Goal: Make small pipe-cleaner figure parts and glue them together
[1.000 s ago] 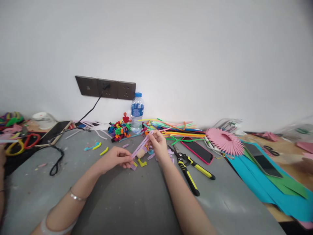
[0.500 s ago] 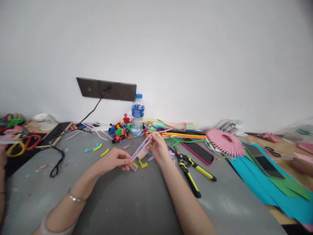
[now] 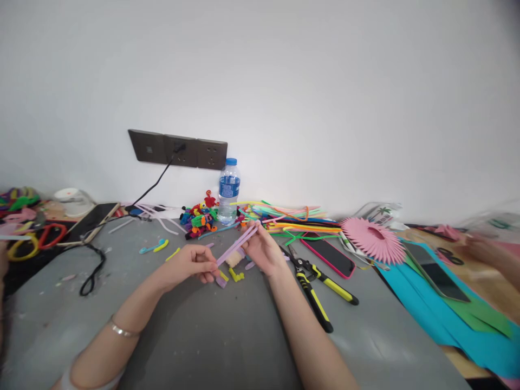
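Between my two hands a folded lilac pipe cleaner (image 3: 235,246) slants up to the right, its two strands side by side. My left hand (image 3: 194,265) pinches its lower end between thumb and fingers. At the bent upper end, the fingers of my right hand (image 3: 262,250) are closed on it. Below the strands lie a cream-coloured piece (image 3: 234,258), partly hidden, and a bent yellow piece (image 3: 235,275). Short blue and yellow pieces (image 3: 155,246) rest on the grey table (image 3: 215,336) to the left.
Black-and-yellow pliers (image 3: 319,287) lie right of my right forearm, near a pink-edged phone (image 3: 329,255). Behind stand a water bottle (image 3: 229,192) and bundled pipe cleaners (image 3: 300,222). A black cable (image 3: 97,271) lies left. Another person's hand (image 3: 483,250) is at the far right.
The two lilac strands have come closer together, and my right fingers have shifted at the bend. At the far right, the other person's hand has moved up and left.
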Demonstrator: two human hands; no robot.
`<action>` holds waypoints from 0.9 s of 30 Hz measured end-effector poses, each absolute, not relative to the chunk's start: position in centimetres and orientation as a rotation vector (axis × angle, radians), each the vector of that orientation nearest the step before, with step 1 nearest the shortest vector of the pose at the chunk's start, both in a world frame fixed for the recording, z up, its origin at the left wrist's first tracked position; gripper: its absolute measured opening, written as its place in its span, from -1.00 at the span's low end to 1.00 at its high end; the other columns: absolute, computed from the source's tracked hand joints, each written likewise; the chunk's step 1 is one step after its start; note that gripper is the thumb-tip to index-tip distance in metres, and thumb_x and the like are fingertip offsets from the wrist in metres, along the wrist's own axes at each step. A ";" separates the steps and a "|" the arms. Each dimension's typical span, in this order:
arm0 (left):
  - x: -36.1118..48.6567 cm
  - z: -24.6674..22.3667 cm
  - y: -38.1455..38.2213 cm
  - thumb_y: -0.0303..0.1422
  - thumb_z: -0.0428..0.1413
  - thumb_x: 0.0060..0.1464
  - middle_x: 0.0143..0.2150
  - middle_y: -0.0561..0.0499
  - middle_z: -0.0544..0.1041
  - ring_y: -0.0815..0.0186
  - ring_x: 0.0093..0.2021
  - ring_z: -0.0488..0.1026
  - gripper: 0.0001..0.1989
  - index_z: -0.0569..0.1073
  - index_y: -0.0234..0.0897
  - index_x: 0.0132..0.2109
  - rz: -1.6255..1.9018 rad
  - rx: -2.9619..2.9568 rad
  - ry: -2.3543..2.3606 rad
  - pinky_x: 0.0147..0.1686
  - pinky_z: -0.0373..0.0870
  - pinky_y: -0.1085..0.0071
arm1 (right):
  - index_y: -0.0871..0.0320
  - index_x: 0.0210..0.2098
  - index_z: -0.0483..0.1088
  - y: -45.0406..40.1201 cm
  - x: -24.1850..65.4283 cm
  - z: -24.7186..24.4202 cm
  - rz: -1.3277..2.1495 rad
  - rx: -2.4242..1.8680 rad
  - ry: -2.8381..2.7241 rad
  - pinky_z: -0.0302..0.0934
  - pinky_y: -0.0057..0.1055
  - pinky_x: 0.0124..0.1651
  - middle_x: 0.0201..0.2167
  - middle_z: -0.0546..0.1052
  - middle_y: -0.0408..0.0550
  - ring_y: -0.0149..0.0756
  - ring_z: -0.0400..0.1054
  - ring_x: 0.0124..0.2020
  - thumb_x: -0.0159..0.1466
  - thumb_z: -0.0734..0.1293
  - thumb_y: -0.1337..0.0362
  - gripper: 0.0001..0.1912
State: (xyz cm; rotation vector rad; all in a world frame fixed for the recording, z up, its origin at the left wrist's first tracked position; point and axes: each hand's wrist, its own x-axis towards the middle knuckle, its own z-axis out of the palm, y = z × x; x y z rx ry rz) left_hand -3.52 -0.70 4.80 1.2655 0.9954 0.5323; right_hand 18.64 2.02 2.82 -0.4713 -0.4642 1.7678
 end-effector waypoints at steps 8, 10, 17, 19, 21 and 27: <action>-3.7 4.3 -0.6 -0.18 0.32 -0.08 -0.38 -0.10 0.66 0.35 -0.48 0.53 -0.71 0.52 -0.34 -0.37 0.466 1.307 0.948 -0.44 0.41 0.48 | 0.13 -0.40 0.43 2.1 18.7 2.5 1.662 -0.512 -0.621 0.32 -0.62 -0.34 -0.43 0.53 -0.24 -0.50 0.44 -0.39 0.02 0.55 0.24 -0.75; -3.7 4.3 -0.5 -0.19 0.33 -0.09 -0.39 -0.09 0.65 0.35 -0.47 0.53 -0.72 0.53 -0.34 -0.36 0.472 1.308 0.964 -0.43 0.41 0.48 | 0.11 -0.42 0.41 2.2 19.0 2.6 1.627 -0.503 -0.617 0.33 -0.62 -0.34 -0.43 0.53 -0.26 -0.51 0.44 -0.39 -0.01 0.56 0.28 -0.74; -3.8 4.3 -0.2 -0.17 0.33 -0.11 -0.38 -0.09 0.66 0.32 -0.45 0.54 -0.70 0.53 -0.32 -0.35 0.635 1.274 1.028 -0.40 0.44 0.45 | 0.07 -0.45 0.39 2.9 20.6 2.9 1.467 -0.527 -0.577 0.38 -0.53 -0.31 -0.42 0.53 -0.27 -0.48 0.42 -0.42 -0.01 0.55 0.33 -0.75; -4.0 4.2 0.0 -0.17 0.36 -0.17 -0.39 -0.07 0.65 0.32 -0.46 0.54 -0.66 0.52 -0.30 -0.31 0.815 1.200 1.042 -0.39 0.46 0.43 | 0.05 -0.43 0.40 3.1 20.9 3.0 1.445 -0.517 -0.546 0.38 -0.52 -0.31 -0.43 0.52 -0.27 -0.47 0.41 -0.42 0.02 0.54 0.28 -0.77; -4.2 4.2 0.4 -0.18 0.40 -0.24 -0.39 -0.05 0.65 0.33 -0.46 0.54 -0.60 0.51 -0.29 -0.26 1.024 1.089 1.049 -0.38 0.47 0.43 | 0.04 -0.41 0.40 3.0 21.0 3.3 1.439 -0.481 -0.520 0.35 -0.53 -0.34 -0.46 0.48 -0.28 -0.49 0.37 -0.45 0.05 0.52 0.22 -0.79; -5.0 4.4 1.4 -0.22 0.44 -0.36 -0.40 0.02 0.63 0.40 -0.46 0.51 -0.57 0.50 -0.28 -0.32 1.484 0.848 1.040 -0.40 0.45 0.51 | 0.04 -0.46 0.34 2.4 21.8 4.5 1.376 -0.354 -0.541 0.25 -0.48 -0.42 -0.56 0.32 -0.27 -0.46 0.21 -0.53 0.16 0.43 0.12 -0.78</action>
